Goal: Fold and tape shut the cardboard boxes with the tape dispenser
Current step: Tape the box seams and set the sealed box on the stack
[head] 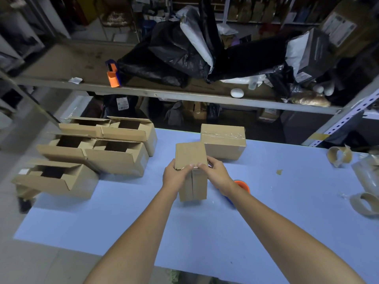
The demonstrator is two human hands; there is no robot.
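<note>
A small cardboard box (191, 158) stands on end at the middle of the blue table (205, 228). My left hand (176, 174) grips its left upper edge and my right hand (215, 171) grips its right upper edge, thumbs meeting on the near top rim. Its near face shows a closed centre seam. An orange and blue tape dispenser (242, 186) lies on the table just right of the box, mostly hidden behind my right forearm. Behind the box sits a taped-shut box (223, 140).
Several open-flapped boxes (117, 154) crowd the table's left side. Empty tape cores (339, 155) lie at the right edge. A metal shelf (143, 91) behind holds a second orange dispenser (112, 75) and black bags (174, 56).
</note>
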